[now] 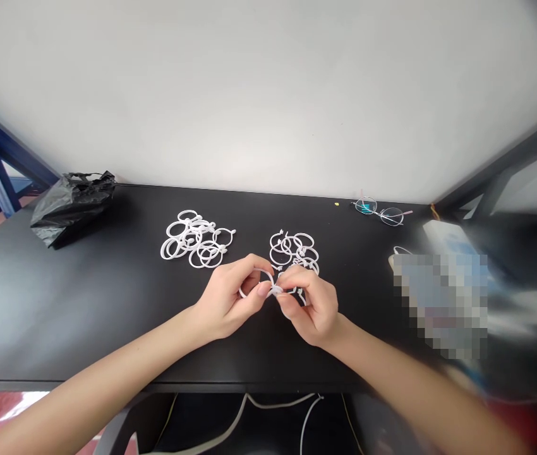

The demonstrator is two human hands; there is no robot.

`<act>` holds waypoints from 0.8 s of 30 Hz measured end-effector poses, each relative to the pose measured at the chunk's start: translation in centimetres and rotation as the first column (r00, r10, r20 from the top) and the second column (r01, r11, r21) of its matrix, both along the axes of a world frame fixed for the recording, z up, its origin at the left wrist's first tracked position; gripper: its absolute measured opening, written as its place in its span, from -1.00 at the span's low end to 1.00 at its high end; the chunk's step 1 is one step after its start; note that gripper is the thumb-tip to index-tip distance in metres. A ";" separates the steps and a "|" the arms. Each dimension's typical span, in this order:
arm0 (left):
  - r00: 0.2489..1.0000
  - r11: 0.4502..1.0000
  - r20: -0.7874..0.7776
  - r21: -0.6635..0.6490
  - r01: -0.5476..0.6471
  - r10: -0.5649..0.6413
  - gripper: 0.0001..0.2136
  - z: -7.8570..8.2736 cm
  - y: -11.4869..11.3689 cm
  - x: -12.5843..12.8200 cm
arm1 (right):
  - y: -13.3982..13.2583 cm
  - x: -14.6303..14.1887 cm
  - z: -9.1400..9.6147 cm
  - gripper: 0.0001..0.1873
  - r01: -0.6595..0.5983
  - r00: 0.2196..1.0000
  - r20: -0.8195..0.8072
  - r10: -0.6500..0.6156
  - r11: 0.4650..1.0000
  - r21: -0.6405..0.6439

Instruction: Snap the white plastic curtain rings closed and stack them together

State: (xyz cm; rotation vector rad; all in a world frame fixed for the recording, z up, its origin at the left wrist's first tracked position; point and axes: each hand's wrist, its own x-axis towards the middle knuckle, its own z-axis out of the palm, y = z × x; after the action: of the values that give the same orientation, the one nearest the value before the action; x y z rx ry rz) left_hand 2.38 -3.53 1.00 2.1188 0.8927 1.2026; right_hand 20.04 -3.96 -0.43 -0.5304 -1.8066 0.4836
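Observation:
Between my hands is a white plastic ring (244,293) with a small knobbed joint (275,289). My left hand (230,297) is closed around the ring, thumb and forefinger pinching it near the joint. On the other side, my right hand (313,303) pinches at the same joint; its fingertips partly hide it. A pile of similar white rings (193,240) lies to the left, several overlapping. Just beyond my right hand lies another heap of white rings (292,246), some with their small ends sticking out, partly covered by my fingers.
A crumpled black plastic bag (76,205) sits at the left of the black table (107,322). Eyeglasses (380,212) lie near the wall at the back right. Right of my arm are a pixelated flat object (439,303) and a blurred white box (448,243).

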 end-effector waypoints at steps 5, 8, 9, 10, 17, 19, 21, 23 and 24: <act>0.999 0.998 -0.015 0.050 -0.035 0.036 -0.86 0.6 -0.1 0.3 | 0.4 0.2 -0.3 -0.80 0.053 0.989 0.134 -0.067 0.993 0.102; 0.999 0.995 -0.001 0.081 -0.054 0.054 -0.89 0.8 -0.3 0.7 | 0.4 0.0 -0.4 -0.79 0.082 0.991 0.094 -0.095 0.987 0.135; 0.998 0.994 0.006 0.090 -0.059 0.058 -0.89 0.9 -0.4 0.9 | 0.3 0.0 -0.4 -0.79 0.088 0.992 0.075 -0.100 0.985 0.148; 0.998 0.994 0.012 0.094 -0.060 0.059 -0.89 0.9 -0.5 1.0 | 0.3 -0.1 -0.4 -0.79 0.087 0.993 0.062 -0.097 0.983 0.159; 0.999 0.996 0.021 0.082 -0.042 0.040 -0.89 1.1 -0.7 1.2 | 0.3 -0.3 -0.6 -0.82 0.065 0.997 0.026 -0.072 0.979 0.195; 0.999 0.996 0.025 0.080 -0.032 0.030 -0.89 1.1 -0.7 1.2 | 0.4 -0.3 -0.6 -0.83 0.059 0.998 0.025 -0.065 0.978 0.198; 0.999 0.997 0.029 0.076 -0.023 0.021 -0.90 1.0 -0.8 1.2 | 0.4 -0.2 -0.6 -0.84 0.047 0.998 0.027 -0.054 0.980 0.193; 0.999 0.997 0.034 0.073 -0.019 0.016 -0.90 1.0 -0.8 1.2 | 0.4 -0.2 -0.6 -0.85 0.039 0.999 0.029 -0.046 0.981 0.191; 0.999 0.997 0.036 0.071 -0.019 0.016 -0.91 1.0 -0.9 1.2 | 0.4 -0.2 -0.6 -0.86 0.039 0.998 0.031 -0.046 0.980 0.194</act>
State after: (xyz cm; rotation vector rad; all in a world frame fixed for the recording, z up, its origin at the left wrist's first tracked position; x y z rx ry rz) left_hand 3.56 -4.39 1.99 2.1433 0.8662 1.2946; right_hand 19.79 -3.60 -1.03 -0.4440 -1.8487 0.2675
